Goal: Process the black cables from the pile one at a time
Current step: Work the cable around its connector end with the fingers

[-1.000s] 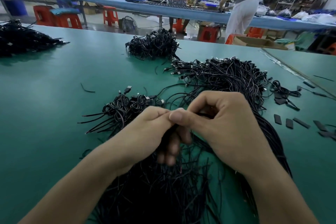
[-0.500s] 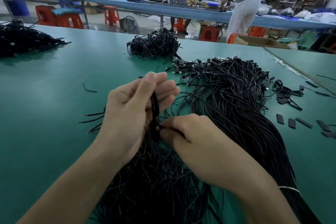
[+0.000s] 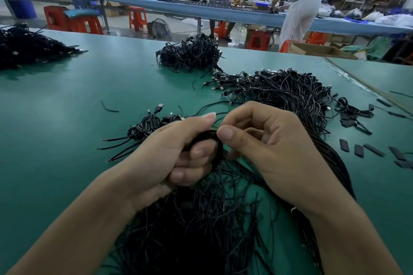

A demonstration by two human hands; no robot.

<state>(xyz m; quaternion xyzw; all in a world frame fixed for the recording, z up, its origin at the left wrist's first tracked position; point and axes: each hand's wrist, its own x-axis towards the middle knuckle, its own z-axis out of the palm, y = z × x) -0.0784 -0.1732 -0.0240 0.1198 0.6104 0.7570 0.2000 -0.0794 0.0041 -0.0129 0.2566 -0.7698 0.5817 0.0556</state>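
A big pile of loose black cables [image 3: 288,96] runs from the middle right of the green table [image 3: 67,131] down under my forearms to the near edge. My left hand [image 3: 169,156] grips a small coil of one black cable [image 3: 218,147] wound round its curled fingers. My right hand [image 3: 266,147] pinches the same cable at the top of the coil with thumb and forefinger. Behind my left hand lies a small heap of coiled cables [image 3: 147,127] with bare wire ends pointing left.
Another cable bundle [image 3: 190,53] sits at the far middle and a dark heap [image 3: 24,47] at the far left. Short black strips [image 3: 359,149] lie to the right. A person [image 3: 299,0] stands at a long bench beyond, among orange stools.
My left hand has dropped and curled, with the cable now wound in a loop on its fingers. My right hand has risen from below to pinch the cable at the top of the loop.
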